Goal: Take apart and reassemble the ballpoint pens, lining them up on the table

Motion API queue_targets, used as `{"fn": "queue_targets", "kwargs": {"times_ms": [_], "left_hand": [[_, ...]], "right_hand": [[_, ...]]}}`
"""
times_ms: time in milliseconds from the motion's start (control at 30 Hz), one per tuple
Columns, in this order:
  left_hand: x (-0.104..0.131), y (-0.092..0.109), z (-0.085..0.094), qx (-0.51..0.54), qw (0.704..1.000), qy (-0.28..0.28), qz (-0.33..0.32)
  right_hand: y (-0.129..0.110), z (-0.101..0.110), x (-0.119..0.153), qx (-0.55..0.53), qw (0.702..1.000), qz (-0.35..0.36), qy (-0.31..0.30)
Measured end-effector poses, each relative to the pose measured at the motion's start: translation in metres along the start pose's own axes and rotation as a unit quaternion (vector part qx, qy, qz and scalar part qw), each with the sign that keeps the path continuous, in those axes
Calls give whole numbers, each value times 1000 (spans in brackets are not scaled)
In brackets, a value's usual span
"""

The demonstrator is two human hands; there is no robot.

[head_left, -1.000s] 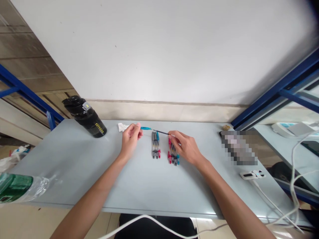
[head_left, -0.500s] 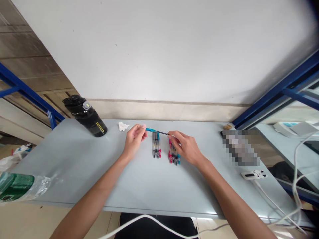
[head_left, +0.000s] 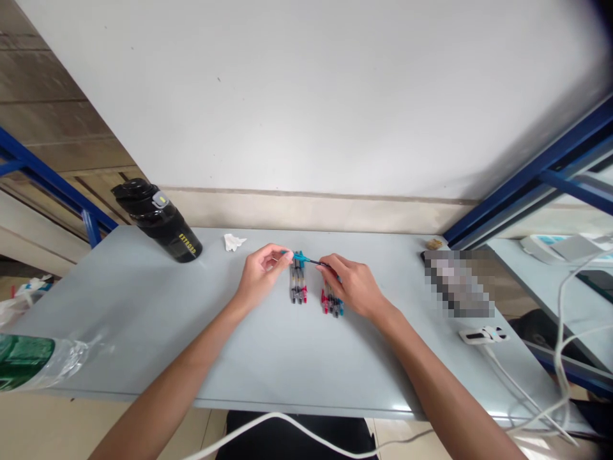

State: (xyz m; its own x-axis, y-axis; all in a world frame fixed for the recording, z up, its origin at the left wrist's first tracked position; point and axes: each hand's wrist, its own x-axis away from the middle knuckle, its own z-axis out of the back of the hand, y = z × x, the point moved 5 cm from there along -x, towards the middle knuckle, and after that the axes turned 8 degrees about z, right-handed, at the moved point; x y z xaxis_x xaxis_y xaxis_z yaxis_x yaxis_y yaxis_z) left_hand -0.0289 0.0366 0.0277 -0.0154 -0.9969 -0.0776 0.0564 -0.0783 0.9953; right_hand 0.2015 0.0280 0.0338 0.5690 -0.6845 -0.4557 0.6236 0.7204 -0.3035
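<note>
Between the fingertips of my left hand point(head_left: 261, 271) is a blue pen barrel point(head_left: 301, 257), held above the desk. My right hand point(head_left: 354, 284) pinches a thin dark refill point(head_left: 317, 262), whose left end meets the blue barrel. Below them a group of pens point(head_left: 298, 284) with clear bodies and dark and red ends lies on the grey desk. A second group of pens point(head_left: 332, 301), with red, dark and blue ends, lies beside my right hand, which partly covers it.
A black bottle point(head_left: 165, 223) and crumpled white tissue point(head_left: 234, 241) stand at the back left. A clear bottle with green label point(head_left: 33, 361) is at the left edge. On the right are a pixelated object point(head_left: 457, 284), a white device point(head_left: 483, 335) and white cables point(head_left: 560, 358).
The hands have come closer together, and less of the dark refill shows between them. My left hand has shifted slightly right with the blue barrel. The view has shifted slightly.
</note>
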Motion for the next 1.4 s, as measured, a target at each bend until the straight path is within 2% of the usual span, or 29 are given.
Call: {"fn": "queue_targets", "kwargs": {"times_ms": [167, 367, 533, 700, 867, 1033, 1200, 1400], "left_hand": [[4, -3, -9, -26, 999, -45, -12], [6, -5, -12, -9, 998, -57, -11], [8, 1, -13, -22, 996, -72, -48], [7, -3, -13, -7, 998, -58, -1], [8, 0, -16, -14, 996, -68, -60], [5, -13, -16, -6, 998, -63, 20], [6, -4, -16, -12, 996, -66, -63], [3, -16, -16, 5, 998, -63, 26]], "right_hand": [[-4, -1, -1, 11, 1000, 23, -6], [-4, 0, -1, 12, 999, 32, -7], [-4, 0, -1, 16, 999, 38, -12], [-6, 2, -2, 21, 999, 38, -6], [-7, 1, -2, 27, 999, 39, -7], [-6, 0, -1, 28, 999, 38, -7], [-7, -1, -1, 27, 999, 38, -11], [-7, -2, -1, 26, 999, 36, -16]]}}
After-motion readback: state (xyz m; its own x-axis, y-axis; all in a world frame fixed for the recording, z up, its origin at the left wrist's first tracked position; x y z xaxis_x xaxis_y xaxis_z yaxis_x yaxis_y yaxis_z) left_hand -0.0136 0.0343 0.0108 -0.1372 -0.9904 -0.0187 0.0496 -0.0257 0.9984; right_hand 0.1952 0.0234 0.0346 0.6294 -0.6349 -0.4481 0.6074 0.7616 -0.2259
